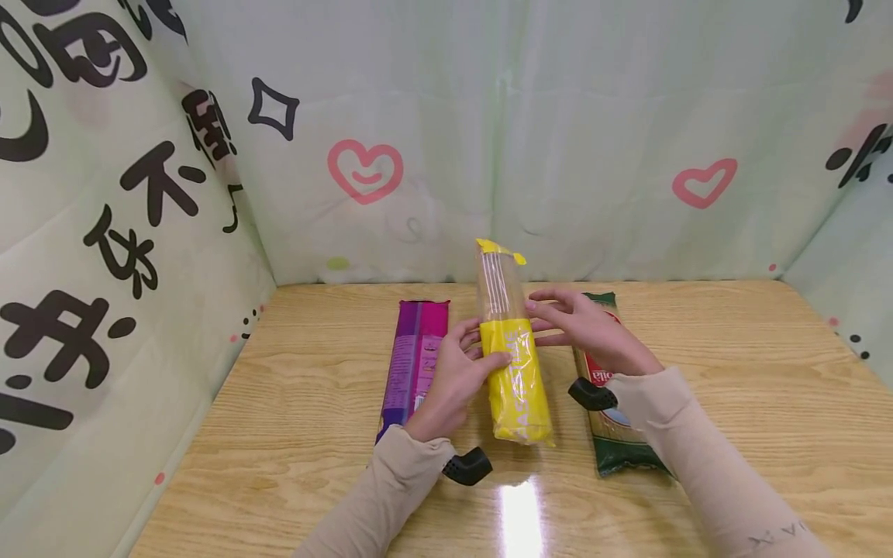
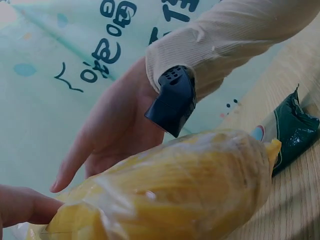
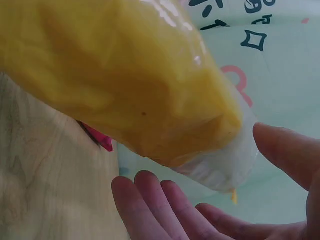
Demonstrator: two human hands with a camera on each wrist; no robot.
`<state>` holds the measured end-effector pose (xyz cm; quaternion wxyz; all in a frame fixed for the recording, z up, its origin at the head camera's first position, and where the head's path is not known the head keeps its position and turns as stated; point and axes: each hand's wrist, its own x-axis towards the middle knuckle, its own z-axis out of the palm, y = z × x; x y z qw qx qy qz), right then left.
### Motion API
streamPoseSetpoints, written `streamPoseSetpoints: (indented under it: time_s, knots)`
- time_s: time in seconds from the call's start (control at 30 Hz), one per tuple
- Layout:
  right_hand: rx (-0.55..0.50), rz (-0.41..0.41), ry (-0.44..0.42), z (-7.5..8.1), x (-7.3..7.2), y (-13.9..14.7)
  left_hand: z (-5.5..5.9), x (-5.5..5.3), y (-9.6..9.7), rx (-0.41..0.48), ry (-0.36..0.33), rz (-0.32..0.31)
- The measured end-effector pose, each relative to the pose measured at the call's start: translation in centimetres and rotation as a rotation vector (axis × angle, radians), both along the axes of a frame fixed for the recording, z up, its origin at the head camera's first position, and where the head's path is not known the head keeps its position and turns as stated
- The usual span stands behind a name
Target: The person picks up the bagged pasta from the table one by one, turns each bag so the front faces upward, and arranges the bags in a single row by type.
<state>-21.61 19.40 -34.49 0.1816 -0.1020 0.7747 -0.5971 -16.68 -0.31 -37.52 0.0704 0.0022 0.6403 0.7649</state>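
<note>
Fabric [image 1: 446, 155] printed with hearts and lettering walls the scene behind and at both sides, so sideways and toward the person look the easier ways to move. It meets the back edge of the wooden table [image 1: 300, 372], where broad stretches of wood run left and right of the packets, with narrower strips between them.

Above the middle of the table, the yellow packet [image 1: 519, 387] is held at a slant, seemingly lifted off the surface, its clear upper part toward the back. Green packet [image 1: 621, 457] and purple packet [image 1: 408, 364] lie flat on either side, roughly lengthwise; that spacing probably gives the middle one room. The green one's top comes near the back edge, and the forearms partly cover both.

Left hand [image 1: 456, 372] pinches the yellow packet around its middle, thumb across the front and fingers behind, likely to carry the weight near its balance. Right hand [image 1: 593, 333] is spread at the packet's right side, fingers extended and gripping nothing, perhaps ready to steady it; whether the fingertips touch, I cannot tell. A small black device [image 1: 469, 466] juts from each cuff, close to the work.
</note>
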Motion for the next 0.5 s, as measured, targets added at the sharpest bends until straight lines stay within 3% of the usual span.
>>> streamPoseSetpoints:
  time_s: [0.3, 0.5]
  knots:
    - [-0.172, 0.047, -0.137, -1.0, -0.47, 0.14, -0.05, 0.05, -0.12, 0.066, -0.032, -0.05]
    - [-0.212, 0.045, -0.155, -1.08, -0.49, -0.06, -0.15, 0.06, -0.07, 0.103, -0.031, -0.078]
